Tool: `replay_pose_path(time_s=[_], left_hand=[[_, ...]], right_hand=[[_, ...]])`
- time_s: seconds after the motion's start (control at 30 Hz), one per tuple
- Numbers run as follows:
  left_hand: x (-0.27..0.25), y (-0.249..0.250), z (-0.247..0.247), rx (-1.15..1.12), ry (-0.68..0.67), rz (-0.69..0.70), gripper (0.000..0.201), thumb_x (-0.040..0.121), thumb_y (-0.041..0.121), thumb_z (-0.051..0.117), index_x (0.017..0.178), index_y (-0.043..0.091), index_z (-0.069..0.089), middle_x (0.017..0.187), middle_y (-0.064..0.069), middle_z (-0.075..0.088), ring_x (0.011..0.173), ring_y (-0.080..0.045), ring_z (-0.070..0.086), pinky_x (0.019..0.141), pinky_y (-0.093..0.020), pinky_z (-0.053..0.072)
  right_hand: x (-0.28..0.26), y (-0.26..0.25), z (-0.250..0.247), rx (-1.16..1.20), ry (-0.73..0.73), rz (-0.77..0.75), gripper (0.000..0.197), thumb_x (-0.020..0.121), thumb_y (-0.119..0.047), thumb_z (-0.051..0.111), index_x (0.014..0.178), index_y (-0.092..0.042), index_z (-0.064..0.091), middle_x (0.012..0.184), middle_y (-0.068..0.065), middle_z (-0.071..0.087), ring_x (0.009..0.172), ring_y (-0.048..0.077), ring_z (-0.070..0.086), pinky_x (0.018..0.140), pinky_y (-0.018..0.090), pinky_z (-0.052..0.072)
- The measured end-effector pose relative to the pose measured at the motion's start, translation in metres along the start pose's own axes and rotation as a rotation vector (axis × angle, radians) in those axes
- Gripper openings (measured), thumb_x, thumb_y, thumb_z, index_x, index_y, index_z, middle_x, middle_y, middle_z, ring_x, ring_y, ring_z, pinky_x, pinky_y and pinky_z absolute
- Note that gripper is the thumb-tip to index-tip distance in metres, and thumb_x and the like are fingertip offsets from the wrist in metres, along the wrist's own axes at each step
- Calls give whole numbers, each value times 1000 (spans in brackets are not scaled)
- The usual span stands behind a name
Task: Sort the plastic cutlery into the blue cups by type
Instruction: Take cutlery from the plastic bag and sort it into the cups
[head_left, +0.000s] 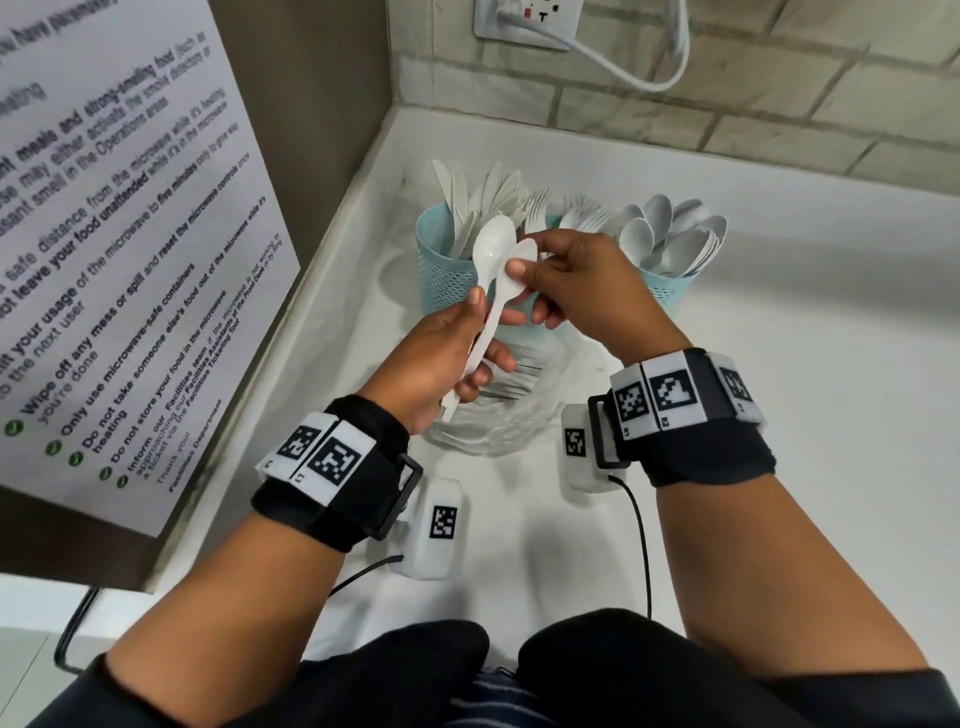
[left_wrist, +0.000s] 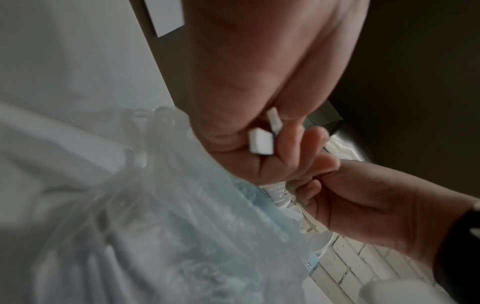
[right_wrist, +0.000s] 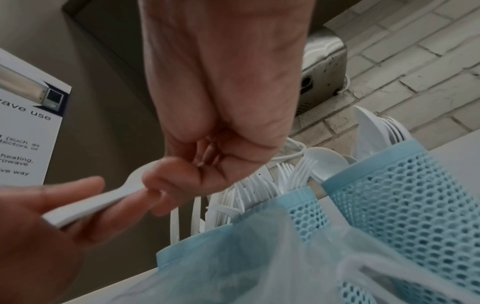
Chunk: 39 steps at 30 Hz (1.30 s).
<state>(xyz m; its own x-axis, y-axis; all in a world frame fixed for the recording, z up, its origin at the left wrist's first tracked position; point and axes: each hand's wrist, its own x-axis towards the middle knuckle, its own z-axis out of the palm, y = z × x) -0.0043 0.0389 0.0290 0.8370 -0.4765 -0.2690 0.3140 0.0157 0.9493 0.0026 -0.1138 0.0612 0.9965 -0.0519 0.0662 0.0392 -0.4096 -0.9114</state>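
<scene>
Separating two white plastic spoons (head_left: 491, 291) above the clear bag (head_left: 498, 415): left hand (head_left: 441, 358) grips the handles, right hand (head_left: 582, 288) pinches one bowl. Next, carry it to the spoon cup (head_left: 670, 291) at two o'clock.

Two white spoons (head_left: 493, 270) held above blue cups (head_left: 447, 280).
</scene>
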Motion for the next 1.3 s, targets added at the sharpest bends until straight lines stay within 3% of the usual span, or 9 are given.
replay_pose_path(time_s=[0.2, 0.3, 0.4, 0.57, 0.73, 0.83, 0.97, 1.1, 1.3], left_hand=[[0, 0, 6, 65, -97, -6, 45, 98, 46, 28, 97, 17, 62, 51, 4, 46, 37, -5, 30, 40, -15, 24], [0, 3, 13, 139, -99, 9, 43, 98, 45, 29, 99, 16, 61, 53, 4, 42, 38, -5, 30, 40, -14, 26], [2, 4, 17, 150, -104, 7, 41, 99, 41, 29, 100, 15, 61, 54, 5, 35, 39, -4, 29, 40, -13, 24], [2, 1, 18, 250, -100, 24, 32, 100, 29, 35, 93, 15, 64, 54, 7, 33, 42, -4, 30, 42, -16, 27], [5, 4, 6, 818, 248, 229, 22, 95, 26, 48, 96, 15, 66, 83, 0, 61, 83, -18, 56, 75, -27, 41], [4, 7, 0, 1135, 372, 188, 17, 91, 34, 52, 99, 24, 64, 116, -6, 48, 117, -30, 37, 95, -35, 33], [4, 3, -9, 1151, 319, 0, 15, 89, 36, 56, 99, 28, 62, 125, -6, 39, 123, -32, 32, 101, -38, 31], [5, -1, -14, 1036, 237, 47, 12, 89, 20, 57, 90, 18, 68, 111, -5, 64, 108, -23, 56, 90, -24, 39], [8, 0, -20, 990, 301, 72, 18, 89, 12, 55, 101, 12, 69, 114, -4, 66, 110, -20, 58, 86, -19, 36]], right_hand=[[-3, 3, 2, 128, -33, 14, 32, 89, -15, 61, 120, -19, 52, 66, 2, 59, 40, 5, 48, 41, 18, 40], [-3, 7, 0, 192, 49, 23, 28, 88, -15, 63, 115, -15, 56, 68, 3, 58, 38, 7, 45, 38, 17, 35], [-2, 8, -9, 208, 197, 30, 9, 89, -18, 62, 93, -15, 54, 63, 1, 55, 35, 6, 43, 37, 17, 32], [6, 14, -45, 137, 665, 42, 22, 94, -29, 54, 77, -20, 44, 76, 11, 55, 34, 1, 46, 36, 15, 36], [-2, 2, -89, 66, 1064, -105, 16, 96, -29, 45, 83, -24, 37, 69, -2, 57, 43, 11, 56, 46, 31, 49], [-7, -4, -97, 14, 1199, -266, 15, 96, -30, 41, 83, -27, 35, 62, -8, 54, 46, 22, 55, 47, 34, 50], [-3, 14, -95, -176, 1131, -223, 18, 96, -37, 38, 89, -22, 41, 65, -8, 55, 58, 30, 59, 55, 41, 51], [7, 38, -86, -449, 946, -11, 42, 99, -37, 31, 107, -3, 54, 100, 17, 63, 90, 33, 58, 70, 32, 38], [7, 55, -64, -781, 785, 203, 38, 97, -37, 34, 120, -22, 60, 143, 12, 32, 129, 33, 28, 101, 37, 25]])
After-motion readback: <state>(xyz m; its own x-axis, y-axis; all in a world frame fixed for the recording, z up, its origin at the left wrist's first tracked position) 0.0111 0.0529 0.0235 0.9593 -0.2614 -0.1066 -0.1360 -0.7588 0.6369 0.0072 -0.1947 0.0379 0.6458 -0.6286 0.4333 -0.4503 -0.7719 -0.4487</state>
